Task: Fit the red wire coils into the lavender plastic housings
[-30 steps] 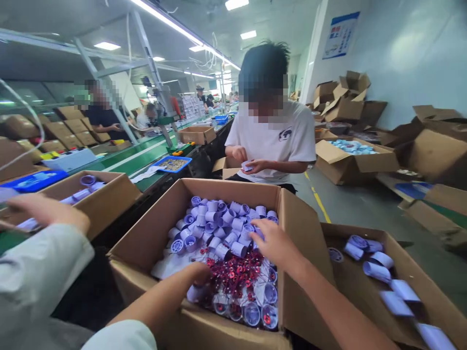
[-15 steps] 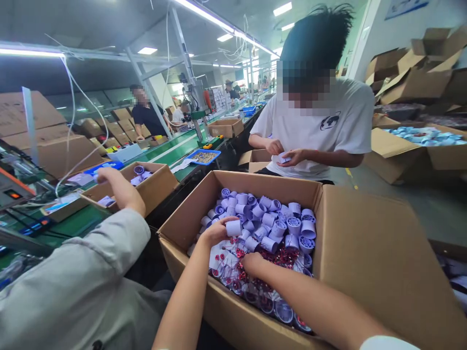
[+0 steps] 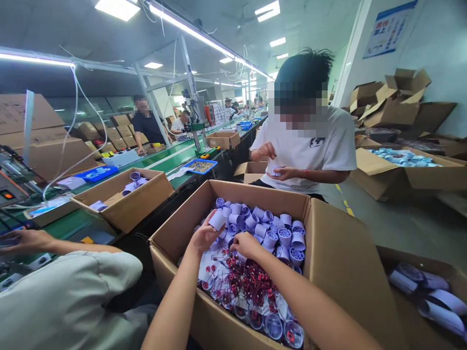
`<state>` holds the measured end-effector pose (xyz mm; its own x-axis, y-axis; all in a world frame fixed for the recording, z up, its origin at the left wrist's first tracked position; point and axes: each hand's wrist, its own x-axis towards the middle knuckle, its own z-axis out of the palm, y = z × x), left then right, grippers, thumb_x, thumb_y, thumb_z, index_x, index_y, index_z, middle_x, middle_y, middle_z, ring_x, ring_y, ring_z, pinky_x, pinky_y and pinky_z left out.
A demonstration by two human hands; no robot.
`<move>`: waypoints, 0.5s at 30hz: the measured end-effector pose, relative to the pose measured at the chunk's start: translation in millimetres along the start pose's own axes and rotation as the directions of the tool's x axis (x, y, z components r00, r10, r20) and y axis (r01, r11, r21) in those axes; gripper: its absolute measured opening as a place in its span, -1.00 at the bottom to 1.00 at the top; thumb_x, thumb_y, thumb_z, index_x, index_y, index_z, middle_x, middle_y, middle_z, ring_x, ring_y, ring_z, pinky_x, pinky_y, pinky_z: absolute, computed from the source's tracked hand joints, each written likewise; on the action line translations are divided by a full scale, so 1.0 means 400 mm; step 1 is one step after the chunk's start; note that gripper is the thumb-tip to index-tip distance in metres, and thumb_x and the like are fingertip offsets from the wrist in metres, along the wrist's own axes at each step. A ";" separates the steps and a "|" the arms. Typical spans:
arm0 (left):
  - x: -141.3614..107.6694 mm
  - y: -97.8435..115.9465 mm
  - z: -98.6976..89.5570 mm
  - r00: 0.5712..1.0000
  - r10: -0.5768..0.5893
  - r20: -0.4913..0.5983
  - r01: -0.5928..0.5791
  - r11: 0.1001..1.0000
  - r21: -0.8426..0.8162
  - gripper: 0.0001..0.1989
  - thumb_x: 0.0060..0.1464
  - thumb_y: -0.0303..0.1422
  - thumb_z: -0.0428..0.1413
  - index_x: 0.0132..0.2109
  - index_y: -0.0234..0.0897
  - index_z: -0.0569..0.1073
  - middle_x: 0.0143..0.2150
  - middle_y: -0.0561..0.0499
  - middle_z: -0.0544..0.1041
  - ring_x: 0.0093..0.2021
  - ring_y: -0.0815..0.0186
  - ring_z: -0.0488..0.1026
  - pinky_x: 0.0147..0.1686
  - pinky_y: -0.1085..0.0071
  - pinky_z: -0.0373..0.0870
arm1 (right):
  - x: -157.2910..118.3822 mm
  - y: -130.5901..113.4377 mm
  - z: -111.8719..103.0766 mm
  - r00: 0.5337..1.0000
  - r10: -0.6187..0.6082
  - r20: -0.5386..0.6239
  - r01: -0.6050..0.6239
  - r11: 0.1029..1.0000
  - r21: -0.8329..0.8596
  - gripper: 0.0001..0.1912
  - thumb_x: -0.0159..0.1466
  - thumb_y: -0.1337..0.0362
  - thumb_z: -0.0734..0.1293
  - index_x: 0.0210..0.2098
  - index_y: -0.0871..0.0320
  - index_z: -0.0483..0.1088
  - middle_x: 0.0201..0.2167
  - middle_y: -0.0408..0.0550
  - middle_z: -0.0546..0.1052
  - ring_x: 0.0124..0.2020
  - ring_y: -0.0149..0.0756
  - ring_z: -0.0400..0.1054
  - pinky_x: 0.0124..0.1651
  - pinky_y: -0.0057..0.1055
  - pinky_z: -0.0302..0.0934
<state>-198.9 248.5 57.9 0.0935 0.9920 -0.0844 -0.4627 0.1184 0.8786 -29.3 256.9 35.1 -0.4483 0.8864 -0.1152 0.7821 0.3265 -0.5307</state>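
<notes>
A lavender plastic cup is in my left hand, its fingers wrapped round the side, above the left part of a large cardboard box. Close by on the right, my right hand has its fingertips pinched together; what they hold, if anything, is too small to make out. Below it lies a heap of small red parts with thin wire leads. Many lavender cups fill the far half of the box. Clear cups line its near side, partly under the red parts.
Across the box sits a co-worker handling a small pale part. Another person's pale sleeve is at my left. A smaller carton and a blue tray rest along the green line. Lavender pieces lie in a box at lower right.
My right hand has risen from the red parts towards my left hand. My left hand has tilted the cup. The left neighbour's arm has come down from the smaller carton.
</notes>
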 end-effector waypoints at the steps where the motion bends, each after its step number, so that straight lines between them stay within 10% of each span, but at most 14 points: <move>1: -0.003 0.004 0.001 1.000 0.021 0.009 -0.021 1.000 0.009 -0.19 -0.34 -0.55 0.08 0.19 -0.13 0.23 0.03 -0.03 0.45 -0.06 0.25 0.43 0.02 0.29 0.35 | -0.008 -0.001 -0.012 1.000 -0.013 -0.023 0.013 1.000 0.026 -0.91 0.13 0.24 0.39 -0.41 0.12 0.53 -0.33 0.01 0.62 -0.24 -0.17 0.49 -0.30 -0.42 0.23; 7: 0.005 -0.013 0.016 0.991 0.013 -0.130 0.062 0.829 0.556 -0.46 -0.09 -0.01 0.05 -0.05 -0.29 0.42 -0.25 -0.06 0.47 -0.30 0.26 0.42 -0.38 0.42 0.32 | -0.045 0.009 -0.068 0.937 -0.102 -0.334 0.235 0.893 0.385 -0.79 0.24 0.19 0.26 -0.45 0.16 0.43 -0.54 -0.13 0.52 -0.48 -0.37 0.38 -0.40 -0.48 0.19; 10: 0.001 -0.059 0.049 0.994 -0.058 -0.096 0.108 0.725 0.680 -0.56 -0.28 -0.11 0.23 -0.28 -0.37 0.52 -0.45 0.01 0.44 -0.46 0.32 0.33 -0.47 0.43 0.22 | -0.044 0.021 -0.071 0.894 -0.033 -0.446 0.342 0.694 0.634 -0.70 0.22 0.05 0.23 -0.48 0.14 0.35 -0.63 -0.19 0.44 -0.58 -0.38 0.31 -0.47 -0.46 0.20; 15: -0.043 -0.116 0.109 0.992 -0.056 0.115 -0.063 0.566 0.822 -0.55 -0.24 -0.30 0.25 -0.10 -0.25 0.52 -0.26 0.05 0.52 -0.26 0.27 0.37 -0.21 0.41 0.30 | -0.039 0.018 -0.064 0.911 0.019 -0.411 0.343 0.519 0.783 -0.62 0.12 -0.09 0.27 -0.49 0.12 0.31 -0.65 -0.22 0.39 -0.61 -0.40 0.29 -0.53 -0.45 0.23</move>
<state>-140.6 224.2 39.0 0.2203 0.9722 -0.0789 0.4564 -0.0312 0.8892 -5.6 253.6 54.6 -0.2159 0.9488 0.2304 -0.0872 0.2163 -0.9724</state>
